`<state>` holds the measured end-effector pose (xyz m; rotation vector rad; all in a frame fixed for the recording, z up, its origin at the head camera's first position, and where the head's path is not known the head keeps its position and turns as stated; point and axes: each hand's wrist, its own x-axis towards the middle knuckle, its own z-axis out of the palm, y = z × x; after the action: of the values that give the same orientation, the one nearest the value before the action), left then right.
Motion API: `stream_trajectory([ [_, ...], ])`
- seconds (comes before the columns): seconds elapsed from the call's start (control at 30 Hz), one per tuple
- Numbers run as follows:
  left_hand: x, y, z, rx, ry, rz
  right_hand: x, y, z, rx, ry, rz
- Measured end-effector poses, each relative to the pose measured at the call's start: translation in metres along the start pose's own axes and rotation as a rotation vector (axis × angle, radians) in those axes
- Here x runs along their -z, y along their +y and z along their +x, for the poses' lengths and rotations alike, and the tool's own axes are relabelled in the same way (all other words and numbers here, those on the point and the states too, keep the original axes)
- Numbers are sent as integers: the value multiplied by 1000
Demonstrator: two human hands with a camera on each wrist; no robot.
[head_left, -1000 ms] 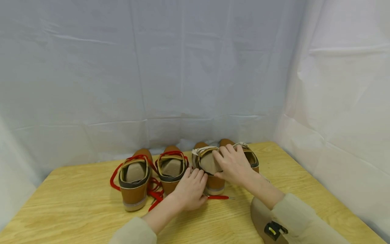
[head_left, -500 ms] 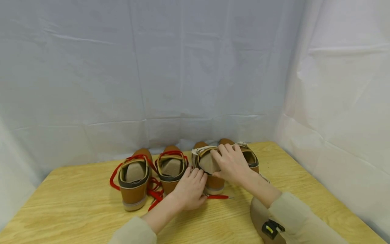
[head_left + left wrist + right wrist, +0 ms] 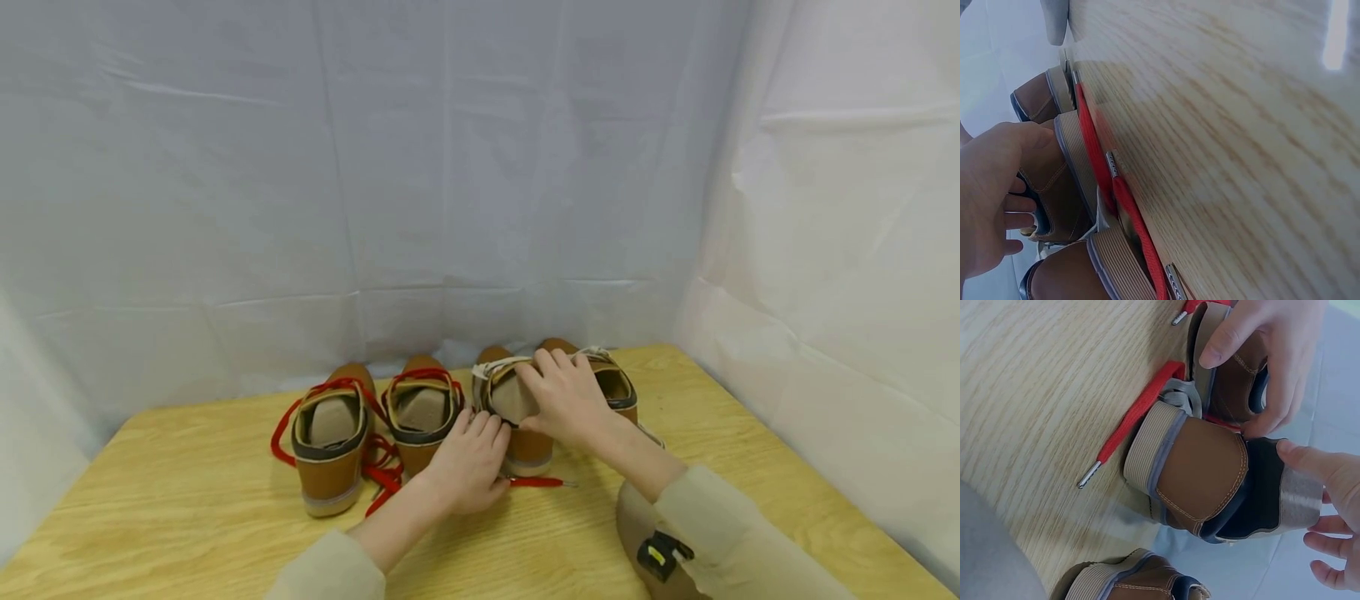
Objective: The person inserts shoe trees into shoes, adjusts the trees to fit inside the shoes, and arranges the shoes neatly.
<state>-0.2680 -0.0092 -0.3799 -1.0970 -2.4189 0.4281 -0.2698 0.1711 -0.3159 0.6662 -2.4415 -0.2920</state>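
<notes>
Four brown shoes stand in a row, heels toward me. My right hand (image 3: 566,400) grips the opening of the third shoe (image 3: 528,454) from the left. In the right wrist view its thumb is at the dark collar and its other fingers lie beyond the grey tongue (image 3: 1300,500). With fingertips at the left side of that collar, my left hand (image 3: 468,462) lies between the second shoe (image 3: 418,454) and the third. The left thumb (image 3: 1038,135) overlaps the heel in the left wrist view. White laces (image 3: 498,365) cross the third shoe's front.
The leftmost shoe (image 3: 330,479) has loose red laces (image 3: 382,475); a red lace end (image 3: 536,482) runs behind the third heel. The rightmost shoe (image 3: 618,387) has pale laces. A taupe rounded thing (image 3: 637,525) is beneath my right sleeve. A white sheet (image 3: 480,208) backs the wooden table (image 3: 187,517).
My right hand and sleeve have shifted slightly to the left. The left hand and the shoes look almost the same.
</notes>
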Motion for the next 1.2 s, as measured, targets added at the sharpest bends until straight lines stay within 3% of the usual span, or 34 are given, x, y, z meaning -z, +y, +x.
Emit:
stream_trajectory([
  [0.67, 1, 0, 1, -8, -9, 6, -3, -1, 5, -32, -48, -45],
  [0.97, 2, 0, 1, -17, -2, 21, 4, -3, 5, -145, -104, -38],
  [1.2, 1, -1, 0, -17, 7, 36, 6, -9, 9, -142, -97, -57],
])
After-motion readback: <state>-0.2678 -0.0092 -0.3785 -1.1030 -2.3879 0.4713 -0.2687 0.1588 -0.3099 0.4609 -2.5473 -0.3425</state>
